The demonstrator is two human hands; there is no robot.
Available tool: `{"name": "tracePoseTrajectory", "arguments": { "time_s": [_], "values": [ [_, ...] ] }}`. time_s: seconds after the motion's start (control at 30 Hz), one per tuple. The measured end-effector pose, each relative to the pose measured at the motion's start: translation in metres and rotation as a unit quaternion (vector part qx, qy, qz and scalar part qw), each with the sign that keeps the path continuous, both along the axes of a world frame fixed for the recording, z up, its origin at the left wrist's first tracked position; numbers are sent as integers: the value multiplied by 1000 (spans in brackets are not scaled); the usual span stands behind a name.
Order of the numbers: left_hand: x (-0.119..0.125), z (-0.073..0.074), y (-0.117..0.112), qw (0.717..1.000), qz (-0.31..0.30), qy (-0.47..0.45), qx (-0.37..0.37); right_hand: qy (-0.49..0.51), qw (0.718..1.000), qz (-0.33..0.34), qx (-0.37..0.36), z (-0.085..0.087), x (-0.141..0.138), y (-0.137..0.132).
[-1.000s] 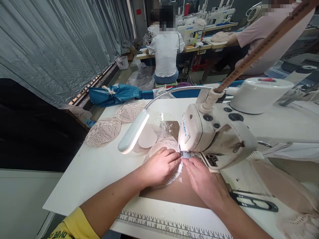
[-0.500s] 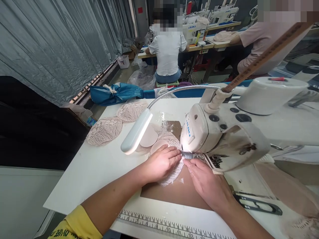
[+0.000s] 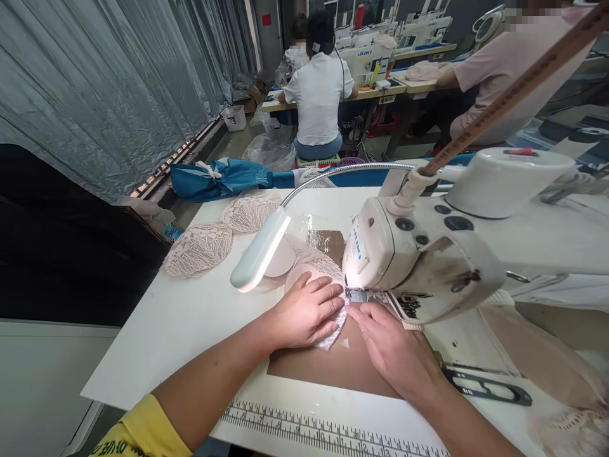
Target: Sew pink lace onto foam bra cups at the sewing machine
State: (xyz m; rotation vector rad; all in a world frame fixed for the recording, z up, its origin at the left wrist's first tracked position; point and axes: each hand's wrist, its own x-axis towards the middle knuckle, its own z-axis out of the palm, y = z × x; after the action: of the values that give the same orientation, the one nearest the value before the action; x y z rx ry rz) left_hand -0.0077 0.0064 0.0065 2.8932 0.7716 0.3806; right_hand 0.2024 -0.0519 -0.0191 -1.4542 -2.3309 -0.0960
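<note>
Under the needle area of the white sewing machine (image 3: 375, 247) lies a pale pink lace bra cup (image 3: 323, 263). My left hand (image 3: 307, 314) rests flat on the cup with its fingers stretched towards the presser foot, covering much of the lace. To the right of the seam, my right hand (image 3: 392, 346) is closed, its fingertips at the lace edge just in front of the foot. Its thumb is partly hidden. The near end of the lace (image 3: 333, 337) shows below my left fingers, over a brown plate (image 3: 333, 368).
A lamp (image 3: 261, 251) on a bent metal neck hangs left of the machine. Lace cups (image 3: 200, 249) lie at the table's left edge. A ruler strip (image 3: 323, 431) runs along the front, and a dark clip-like tool (image 3: 490, 388) lies right. Two people sit at machines ahead.
The lace has moved forward under the machine, so less of its near end shows. My left fingers are a little more spread; my right hand stays near the foot. The view has shifted slightly.
</note>
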Motion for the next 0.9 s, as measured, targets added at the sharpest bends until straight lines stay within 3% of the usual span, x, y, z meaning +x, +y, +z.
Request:
{"name": "tracePoseTrajectory", "arguments": {
  "time_s": [0.37,0.7,0.9],
  "values": [
    [-11,2,10,994,-98,40,5,-6,999,36,17,8,-4,0],
    [0,-1,-1,999,-25,21,7,-46,998,-35,15,-4,-4,0],
    [-1,2,2,1000,-24,16,4,-68,996,-51,17,-7,-3,-2]
  ]
}}
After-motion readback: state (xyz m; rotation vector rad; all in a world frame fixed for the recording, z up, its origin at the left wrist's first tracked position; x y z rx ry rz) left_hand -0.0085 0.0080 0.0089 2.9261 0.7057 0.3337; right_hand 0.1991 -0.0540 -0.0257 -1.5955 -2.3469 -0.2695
